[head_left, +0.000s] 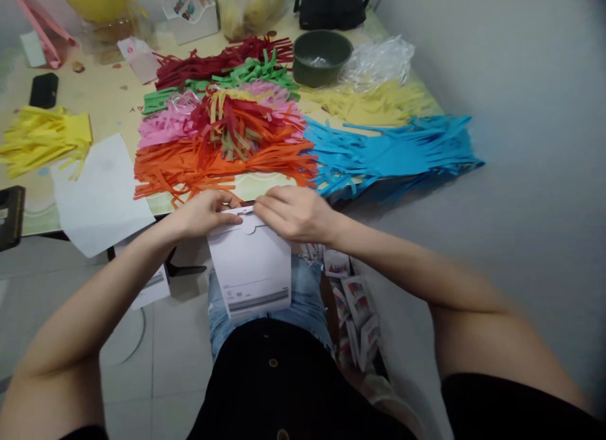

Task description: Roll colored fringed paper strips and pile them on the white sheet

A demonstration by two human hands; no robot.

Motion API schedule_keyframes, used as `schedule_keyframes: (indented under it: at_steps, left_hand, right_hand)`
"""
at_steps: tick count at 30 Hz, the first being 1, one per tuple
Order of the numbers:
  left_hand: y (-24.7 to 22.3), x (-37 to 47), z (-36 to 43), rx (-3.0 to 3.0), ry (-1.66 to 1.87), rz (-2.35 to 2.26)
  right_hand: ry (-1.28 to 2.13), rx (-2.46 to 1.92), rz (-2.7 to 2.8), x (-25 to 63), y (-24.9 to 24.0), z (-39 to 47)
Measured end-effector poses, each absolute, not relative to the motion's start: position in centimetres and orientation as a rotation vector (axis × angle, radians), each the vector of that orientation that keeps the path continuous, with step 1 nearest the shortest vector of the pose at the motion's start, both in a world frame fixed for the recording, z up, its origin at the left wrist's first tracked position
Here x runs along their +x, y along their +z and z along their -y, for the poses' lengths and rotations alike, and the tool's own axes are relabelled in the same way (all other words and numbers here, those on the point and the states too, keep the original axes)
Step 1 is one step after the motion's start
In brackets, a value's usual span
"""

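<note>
A white printed packet point(255, 263) hangs over my lap, its top flap at the table's front edge. My left hand point(208, 213) pinches the packet's top left corner between thumb and fingers. At the top right corner, my right hand point(296, 214) is closed on the same packet, fingers bent over the flap. Just beyond my hands lie orange fringed paper strips point(175, 165), with pink point(165, 124), green point(260, 72) and dark red strips point(189, 69) behind them. Blue strips point(398, 151) are on the right, below pale yellow ones point(379, 104).
On the table point(108, 93) stand a dark green bowl point(322, 58), a black router point(331, 9) and clear plastic strands point(379, 61). Yellow strips point(52, 137) and a white sheet point(97, 194) lie left. Several packets point(357, 301) are piled low beside my right leg.
</note>
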State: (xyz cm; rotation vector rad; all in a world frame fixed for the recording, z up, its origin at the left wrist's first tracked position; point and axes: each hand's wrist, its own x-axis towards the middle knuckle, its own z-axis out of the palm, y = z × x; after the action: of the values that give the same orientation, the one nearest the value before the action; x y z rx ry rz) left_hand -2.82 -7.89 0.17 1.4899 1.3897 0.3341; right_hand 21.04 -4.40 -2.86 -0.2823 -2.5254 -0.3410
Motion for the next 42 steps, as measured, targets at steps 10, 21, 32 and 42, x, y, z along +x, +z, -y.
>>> schedule_keyframes:
  at_steps: [10, 21, 32, 42]
  left_hand:
    - [-0.5, -4.2, 11.0, 1.598, 0.606, -1.6]
    - [-1.1, -2.6, 13.2, 1.479, 0.957, -1.655]
    - [-4.7, -3.3, 14.5, 1.216, 1.317, -1.73]
    - [-2.3, -1.8, 14.9, 1.565, 1.179, -1.734]
  right_hand:
    - [0.636, -1.313, 2.727, 33.5, -6.8, 6.7]
    - [1.044, -0.974, 1.912, 22.1, -3.4, 7.7]
    - [0.869, -1.031, 1.68, 24.0, -5.0, 7.9]
    - [1.099, -1.045, 1.861, 27.2, -4.8, 8.6]
